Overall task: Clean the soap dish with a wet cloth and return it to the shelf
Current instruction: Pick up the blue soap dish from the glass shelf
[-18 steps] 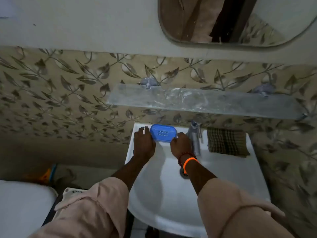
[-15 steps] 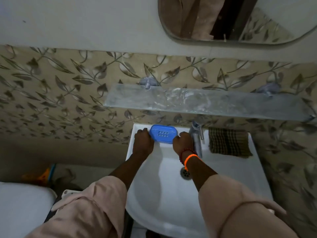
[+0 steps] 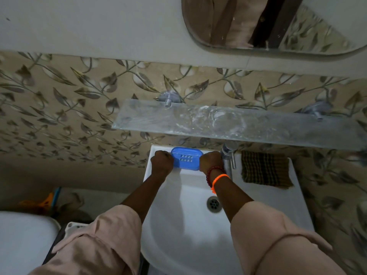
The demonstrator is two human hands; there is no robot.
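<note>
A blue soap dish (image 3: 186, 158) with small drain holes is held at the back rim of the white sink (image 3: 264, 197), under the glass shelf (image 3: 228, 124). My left hand (image 3: 161, 163) grips its left end and my right hand (image 3: 211, 161) grips its right end, both with fingers curled. A checked brown cloth (image 3: 265, 169) lies flat on the sink's right ledge, apart from both hands.
A chrome tap (image 3: 228, 155) stands just right of my right hand. The sink drain (image 3: 213, 203) is below. A mirror (image 3: 278, 22) hangs above the shelf. A white toilet (image 3: 23, 241) is at the lower left, with orange items (image 3: 42, 203) on the floor.
Both hands have closed in on the ends of the soap dish and it sits slightly farther back toward the wall. The cloth has not moved.
</note>
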